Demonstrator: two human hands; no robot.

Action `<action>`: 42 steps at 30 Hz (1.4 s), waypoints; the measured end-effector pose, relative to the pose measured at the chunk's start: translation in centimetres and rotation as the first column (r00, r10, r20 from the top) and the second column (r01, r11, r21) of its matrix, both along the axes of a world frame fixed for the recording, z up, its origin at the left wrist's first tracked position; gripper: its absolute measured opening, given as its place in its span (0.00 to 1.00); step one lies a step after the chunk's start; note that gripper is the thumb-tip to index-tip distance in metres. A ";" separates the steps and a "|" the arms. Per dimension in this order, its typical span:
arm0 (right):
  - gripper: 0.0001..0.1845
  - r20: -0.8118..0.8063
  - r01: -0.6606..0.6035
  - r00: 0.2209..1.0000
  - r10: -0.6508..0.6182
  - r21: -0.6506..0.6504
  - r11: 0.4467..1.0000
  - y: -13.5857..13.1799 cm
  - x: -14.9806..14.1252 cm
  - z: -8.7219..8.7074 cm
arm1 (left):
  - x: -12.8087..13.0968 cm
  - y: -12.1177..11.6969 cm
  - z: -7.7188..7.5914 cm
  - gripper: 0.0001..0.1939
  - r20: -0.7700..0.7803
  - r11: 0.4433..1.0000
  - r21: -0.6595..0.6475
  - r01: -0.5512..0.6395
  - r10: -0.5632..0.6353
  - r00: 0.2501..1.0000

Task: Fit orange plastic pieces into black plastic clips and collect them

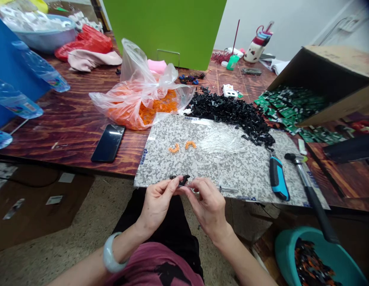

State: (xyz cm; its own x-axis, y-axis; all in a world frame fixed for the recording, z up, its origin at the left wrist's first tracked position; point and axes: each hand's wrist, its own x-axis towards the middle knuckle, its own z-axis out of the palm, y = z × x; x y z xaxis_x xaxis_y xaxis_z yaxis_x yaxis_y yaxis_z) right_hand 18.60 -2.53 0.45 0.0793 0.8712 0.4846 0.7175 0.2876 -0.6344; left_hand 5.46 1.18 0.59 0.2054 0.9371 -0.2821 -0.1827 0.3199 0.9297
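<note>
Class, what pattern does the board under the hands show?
The board: speckled grey-white, best in the head view.

A small workshop: wooden bench (68, 135), black plastic parts (229, 113), green circuit boards (288, 105)

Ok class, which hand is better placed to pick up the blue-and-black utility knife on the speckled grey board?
The right hand, probably: it sits nearer the blue-and-black utility knife, on the same side of the speckled grey board. The left hand is farther off; both hold a small black plastic piece.

Black plastic piece (180, 180) pinched between left hand (156, 204) and right hand (206, 208).
</note>
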 end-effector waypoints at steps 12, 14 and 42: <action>0.06 -0.028 -0.096 0.995 0.093 -0.111 0.989 -0.2 -0.9 0.5 | -0.2 0.2 -0.3 0.09 -0.181 0.990 0.137 0.046 -0.020 0.983; 0.07 -0.027 -0.104 0.994 0.102 -0.111 0.988 -0.2 -0.9 0.6 | -0.2 0.2 -0.2 0.09 -0.185 0.989 0.138 0.049 -0.023 0.983; 0.06 -0.153 -0.232 0.968 0.199 -0.237 0.943 0.1 0.0 1.1 | -0.4 0.4 -0.2 0.10 -0.131 0.993 0.071 0.093 -0.083 0.988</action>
